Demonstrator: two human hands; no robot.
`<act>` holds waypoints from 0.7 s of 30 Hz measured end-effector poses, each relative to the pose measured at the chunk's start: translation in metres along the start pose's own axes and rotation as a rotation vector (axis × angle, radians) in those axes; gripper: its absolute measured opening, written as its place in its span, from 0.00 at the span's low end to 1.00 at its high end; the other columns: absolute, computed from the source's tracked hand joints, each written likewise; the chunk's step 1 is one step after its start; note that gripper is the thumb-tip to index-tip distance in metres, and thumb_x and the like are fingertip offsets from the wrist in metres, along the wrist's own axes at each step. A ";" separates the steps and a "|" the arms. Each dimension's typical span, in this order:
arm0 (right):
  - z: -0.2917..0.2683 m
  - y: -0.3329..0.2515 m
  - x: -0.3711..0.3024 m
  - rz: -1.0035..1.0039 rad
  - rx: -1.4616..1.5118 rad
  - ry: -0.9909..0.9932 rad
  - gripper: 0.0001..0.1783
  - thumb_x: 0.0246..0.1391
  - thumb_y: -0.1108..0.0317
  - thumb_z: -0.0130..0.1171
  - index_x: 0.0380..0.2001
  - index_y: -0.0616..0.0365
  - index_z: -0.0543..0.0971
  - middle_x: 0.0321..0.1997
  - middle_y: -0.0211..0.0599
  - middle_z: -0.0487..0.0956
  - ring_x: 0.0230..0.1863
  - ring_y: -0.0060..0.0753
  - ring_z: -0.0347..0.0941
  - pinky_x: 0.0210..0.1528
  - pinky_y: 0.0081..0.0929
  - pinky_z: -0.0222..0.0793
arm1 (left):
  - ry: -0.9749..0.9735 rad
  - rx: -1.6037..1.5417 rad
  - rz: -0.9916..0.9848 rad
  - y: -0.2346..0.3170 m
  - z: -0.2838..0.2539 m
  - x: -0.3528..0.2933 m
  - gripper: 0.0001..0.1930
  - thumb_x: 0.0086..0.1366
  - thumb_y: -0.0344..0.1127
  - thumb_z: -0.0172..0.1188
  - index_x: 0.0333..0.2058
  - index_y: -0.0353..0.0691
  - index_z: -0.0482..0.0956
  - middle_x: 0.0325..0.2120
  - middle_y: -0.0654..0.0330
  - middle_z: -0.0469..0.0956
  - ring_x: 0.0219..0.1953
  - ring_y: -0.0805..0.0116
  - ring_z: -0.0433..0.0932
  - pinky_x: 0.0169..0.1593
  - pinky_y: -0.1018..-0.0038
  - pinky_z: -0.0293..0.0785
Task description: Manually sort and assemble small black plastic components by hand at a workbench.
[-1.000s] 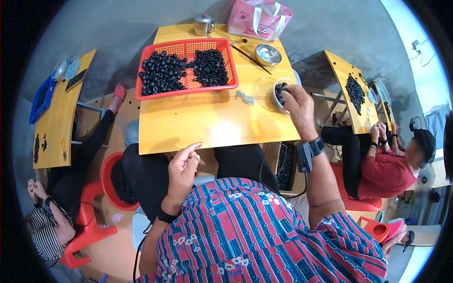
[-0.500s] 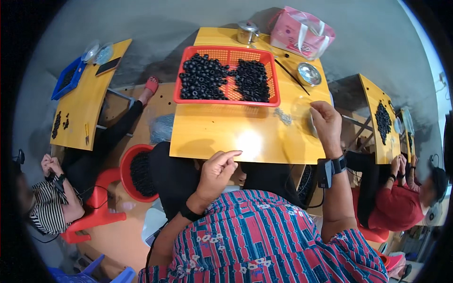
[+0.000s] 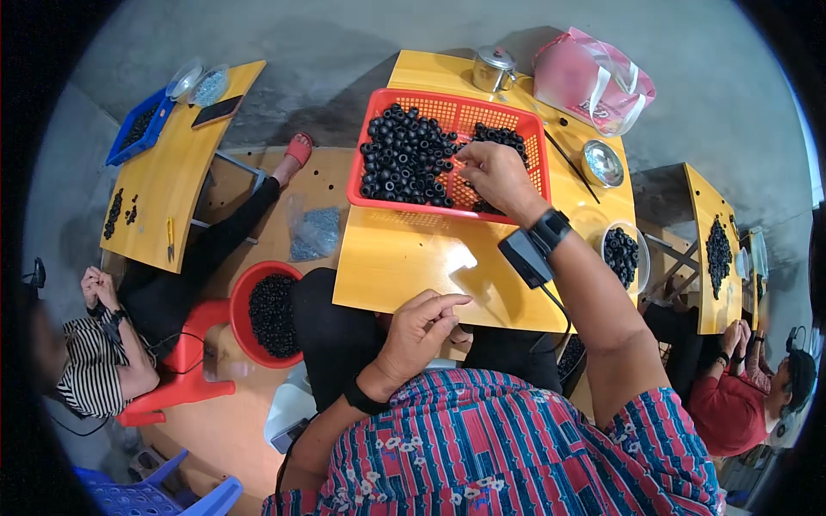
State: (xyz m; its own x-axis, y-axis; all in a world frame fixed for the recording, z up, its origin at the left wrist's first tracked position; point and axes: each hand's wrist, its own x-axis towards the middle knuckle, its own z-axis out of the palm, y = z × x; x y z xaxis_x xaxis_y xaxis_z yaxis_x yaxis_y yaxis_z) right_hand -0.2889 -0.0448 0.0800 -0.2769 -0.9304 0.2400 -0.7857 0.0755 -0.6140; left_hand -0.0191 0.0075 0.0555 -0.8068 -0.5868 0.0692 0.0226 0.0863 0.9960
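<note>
My right hand point(image 3: 497, 179) reaches into the red mesh tray point(image 3: 447, 110) on the yellow table point(image 3: 404, 258), its fingers down among the small black rings point(image 3: 404, 159) near the tray's middle; whether it grips one is hidden. My left hand point(image 3: 424, 324) hovers at the table's near edge, fingers loosely curled with thumb and forefinger close together, nothing visible in them. A black watch and a small black device sit on my right wrist point(image 3: 538, 241). A clear bowl point(image 3: 625, 254) with black rings stands at the table's right edge.
A metal cup point(image 3: 493, 69), a pink bag point(image 3: 592, 77) and a small metal bowl point(image 3: 601, 163) sit at the table's far side. A red bucket point(image 3: 268, 314) of black rings stands on the floor at left. Other people sit at yellow tables left and right.
My right hand left the clear bowl at the table's right edge and moved across to the red tray. The view shifted, and my left hand stayed near the table's near edge.
</note>
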 end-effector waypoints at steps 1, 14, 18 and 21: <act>0.003 0.001 0.007 -0.004 -0.063 -0.012 0.12 0.47 0.72 0.64 0.38 0.63 0.82 0.35 0.50 0.81 0.35 0.47 0.78 0.40 0.38 0.73 | 0.001 -0.001 0.001 0.000 0.000 0.000 0.16 0.61 0.21 0.56 0.48 0.36 0.81 0.28 0.63 0.71 0.31 0.75 0.72 0.37 0.80 0.69; 0.027 0.024 0.040 0.050 -0.365 -0.189 0.14 0.43 0.63 0.69 0.34 0.58 0.83 0.33 0.48 0.82 0.38 0.50 0.79 0.43 0.41 0.74 | -0.014 0.013 -0.003 -0.014 0.000 0.005 0.15 0.61 0.22 0.56 0.47 0.36 0.81 0.27 0.62 0.72 0.31 0.74 0.73 0.37 0.79 0.70; 0.029 0.024 0.041 0.038 -0.387 -0.233 0.14 0.44 0.62 0.68 0.35 0.56 0.84 0.34 0.47 0.82 0.40 0.50 0.79 0.44 0.41 0.74 | -0.003 0.025 -0.001 -0.012 0.000 0.005 0.15 0.62 0.22 0.56 0.47 0.36 0.81 0.27 0.61 0.72 0.30 0.73 0.73 0.37 0.79 0.70; 0.033 0.028 0.044 0.032 -0.420 -0.262 0.14 0.46 0.63 0.66 0.36 0.55 0.84 0.36 0.48 0.82 0.41 0.50 0.79 0.45 0.42 0.74 | -0.002 0.029 -0.005 -0.010 0.000 0.005 0.15 0.62 0.23 0.56 0.47 0.36 0.80 0.28 0.61 0.72 0.30 0.73 0.73 0.37 0.79 0.70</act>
State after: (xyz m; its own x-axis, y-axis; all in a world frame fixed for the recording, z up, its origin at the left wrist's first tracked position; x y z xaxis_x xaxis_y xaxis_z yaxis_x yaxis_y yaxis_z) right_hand -0.3045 -0.0950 0.0489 -0.1985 -0.9801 -0.0046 -0.9489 0.1933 -0.2494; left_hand -0.0237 0.0039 0.0456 -0.8078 -0.5860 0.0641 0.0012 0.1071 0.9942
